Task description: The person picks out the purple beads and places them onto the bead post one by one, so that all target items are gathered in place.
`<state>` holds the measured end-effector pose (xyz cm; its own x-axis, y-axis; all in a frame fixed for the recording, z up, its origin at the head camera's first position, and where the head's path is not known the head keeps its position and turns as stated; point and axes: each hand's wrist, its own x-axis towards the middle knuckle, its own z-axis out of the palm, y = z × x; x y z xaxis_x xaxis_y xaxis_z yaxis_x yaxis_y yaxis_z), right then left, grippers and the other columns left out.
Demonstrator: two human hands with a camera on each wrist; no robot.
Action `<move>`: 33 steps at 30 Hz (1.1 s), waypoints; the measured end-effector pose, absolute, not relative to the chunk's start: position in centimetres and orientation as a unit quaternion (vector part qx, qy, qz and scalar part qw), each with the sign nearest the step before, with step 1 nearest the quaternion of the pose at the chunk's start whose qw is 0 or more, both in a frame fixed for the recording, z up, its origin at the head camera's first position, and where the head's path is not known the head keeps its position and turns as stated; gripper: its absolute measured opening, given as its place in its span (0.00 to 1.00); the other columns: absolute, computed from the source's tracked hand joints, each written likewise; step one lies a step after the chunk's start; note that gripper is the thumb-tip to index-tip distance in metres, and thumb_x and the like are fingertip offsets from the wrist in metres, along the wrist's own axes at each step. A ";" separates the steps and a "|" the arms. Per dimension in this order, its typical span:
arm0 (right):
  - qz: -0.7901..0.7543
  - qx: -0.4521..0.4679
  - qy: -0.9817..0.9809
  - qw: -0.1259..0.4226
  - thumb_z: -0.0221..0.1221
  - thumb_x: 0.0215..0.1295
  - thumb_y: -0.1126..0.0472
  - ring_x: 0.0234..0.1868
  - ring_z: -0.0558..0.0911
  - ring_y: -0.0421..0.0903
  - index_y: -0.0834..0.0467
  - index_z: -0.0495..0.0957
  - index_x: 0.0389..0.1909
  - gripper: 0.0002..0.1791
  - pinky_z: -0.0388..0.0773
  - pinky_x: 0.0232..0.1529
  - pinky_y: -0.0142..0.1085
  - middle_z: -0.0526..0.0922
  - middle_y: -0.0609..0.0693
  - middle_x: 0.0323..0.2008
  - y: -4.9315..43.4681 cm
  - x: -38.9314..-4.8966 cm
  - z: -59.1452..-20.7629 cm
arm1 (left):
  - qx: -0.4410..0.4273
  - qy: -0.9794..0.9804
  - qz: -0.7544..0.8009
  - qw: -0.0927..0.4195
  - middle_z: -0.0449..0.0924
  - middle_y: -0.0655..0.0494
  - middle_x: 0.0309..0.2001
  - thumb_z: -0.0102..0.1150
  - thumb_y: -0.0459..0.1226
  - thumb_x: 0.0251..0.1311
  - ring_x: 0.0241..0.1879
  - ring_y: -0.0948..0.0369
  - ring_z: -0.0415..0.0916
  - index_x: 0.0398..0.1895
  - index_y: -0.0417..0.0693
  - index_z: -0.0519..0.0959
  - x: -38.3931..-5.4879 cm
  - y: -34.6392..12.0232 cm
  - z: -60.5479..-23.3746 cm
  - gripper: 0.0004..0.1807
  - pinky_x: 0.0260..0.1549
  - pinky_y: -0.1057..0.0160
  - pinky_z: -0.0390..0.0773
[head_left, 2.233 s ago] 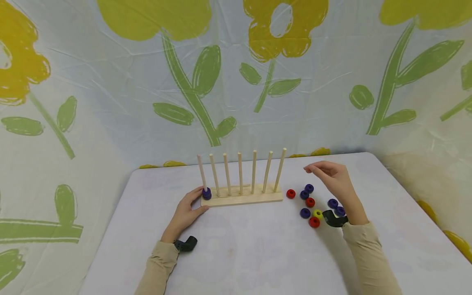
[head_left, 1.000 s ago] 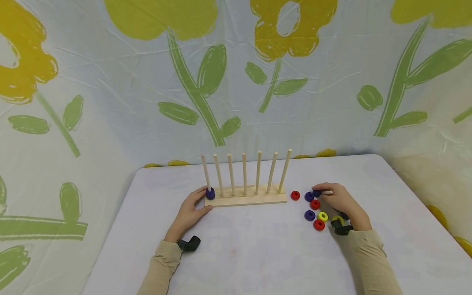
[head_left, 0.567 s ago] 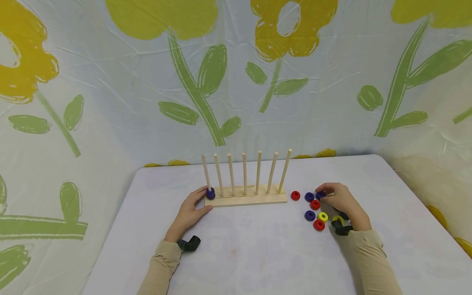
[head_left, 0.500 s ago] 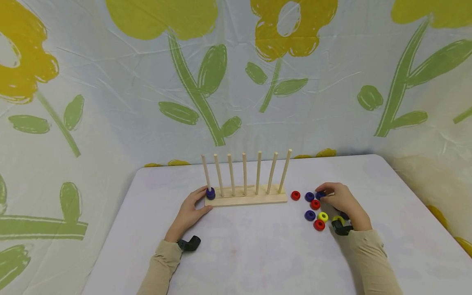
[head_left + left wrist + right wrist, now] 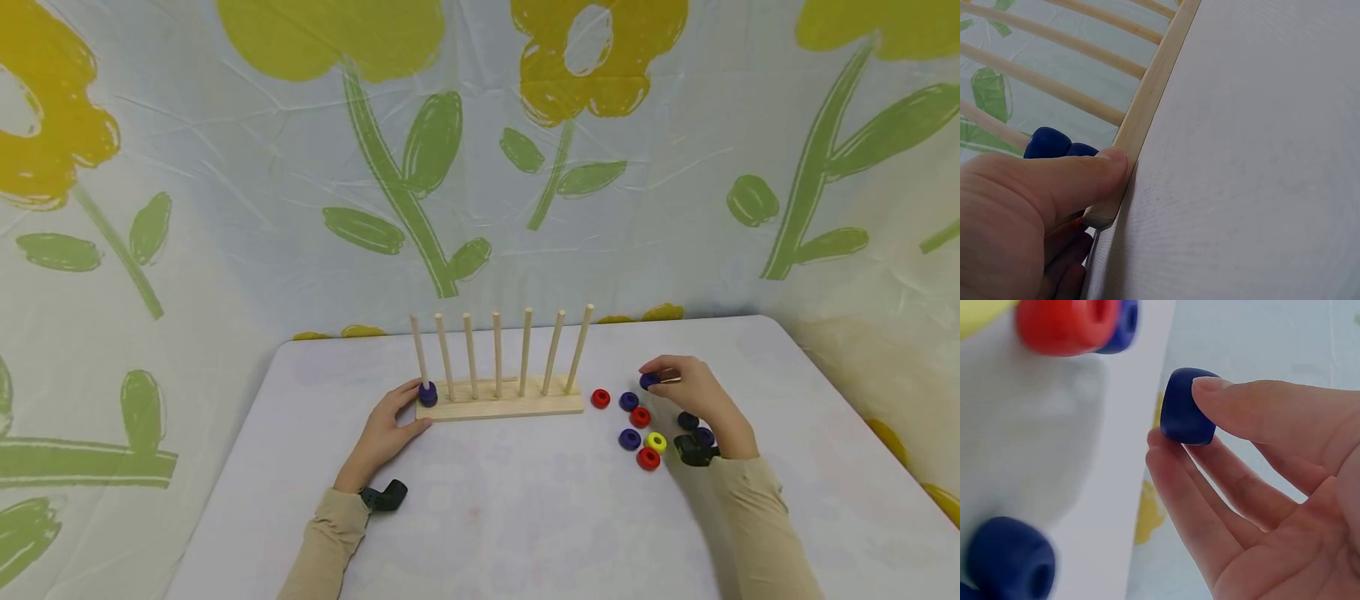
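Pinched between the thumb and fingertips of the right hand (image 5: pixel 686 387), a dark blue bead (image 5: pixel 1184 415) sits at the very tip of that grip, which is closed only to the bead's own width. It looks hard, smooth and light, perhaps painted wood, so a firm squeeze should do no harm, though its rounded wall could roll or slip; best held by opposite sides, off the hole. Loose beads (image 5: pixel 640 422) lie on the table (image 5: pixel 480 500) near this grip, mostly on its near side. Well off to its left, the left hand (image 5: pixel 386 423) grips an end of the wooden base (image 5: pixel 498 407), thumb along the front edge; the base seems stiff but light enough to slide, so its end suits steadying.
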<state>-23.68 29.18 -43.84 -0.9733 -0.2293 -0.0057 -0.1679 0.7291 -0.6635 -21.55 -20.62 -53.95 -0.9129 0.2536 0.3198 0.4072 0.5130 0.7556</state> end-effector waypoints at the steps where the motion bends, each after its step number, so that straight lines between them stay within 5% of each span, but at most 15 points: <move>1: -0.352 -0.109 0.929 0.042 0.62 0.64 0.69 0.50 0.81 0.66 0.69 0.80 0.49 0.14 0.80 0.50 0.58 0.83 0.65 0.47 29.1 -23.7 -43.5 | -0.190 -0.865 -0.456 0.084 0.69 0.48 0.69 0.72 0.35 0.57 0.70 0.46 0.62 0.65 0.37 0.74 -21.6 -20.6 -54.0 0.32 0.68 0.44 0.61; 13: -0.363 -0.148 0.920 0.004 0.61 0.63 0.73 0.48 0.82 0.63 0.71 0.80 0.50 0.14 0.80 0.51 0.56 0.84 0.65 0.44 27.8 -24.5 -40.3 | -0.186 -0.867 -0.457 0.076 0.68 0.48 0.69 0.72 0.35 0.57 0.70 0.46 0.61 0.65 0.36 0.73 -21.5 -20.5 -53.8 0.32 0.68 0.45 0.61; 22: -0.374 -0.179 0.909 -0.044 0.62 0.62 0.74 0.45 0.83 0.61 0.71 0.80 0.49 0.13 0.84 0.47 0.46 0.82 0.64 0.44 26.4 -25.1 -37.8 | -0.179 -0.867 -0.460 0.073 0.69 0.49 0.69 0.71 0.34 0.57 0.70 0.47 0.61 0.65 0.36 0.74 -21.5 -20.4 -53.6 0.32 0.69 0.45 0.60; 27: -0.383 -0.183 0.904 -0.040 0.61 0.65 0.73 0.48 0.82 0.61 0.69 0.80 0.50 0.13 0.82 0.50 0.51 0.82 0.65 0.46 25.1 -25.3 -36.0 | -0.180 -0.866 -0.462 0.072 0.69 0.48 0.69 0.71 0.34 0.57 0.70 0.46 0.61 0.65 0.35 0.74 -21.5 -20.4 -53.6 0.32 0.69 0.46 0.60; 33: -0.394 -0.185 0.899 -0.041 0.60 0.66 0.73 0.50 0.82 0.60 0.68 0.80 0.52 0.14 0.81 0.51 0.44 0.83 0.64 0.48 23.7 -25.7 -34.2 | -0.179 -0.867 -0.460 0.070 0.68 0.48 0.69 0.71 0.34 0.57 0.70 0.46 0.61 0.65 0.36 0.73 -21.4 -20.5 -53.6 0.32 0.69 0.45 0.60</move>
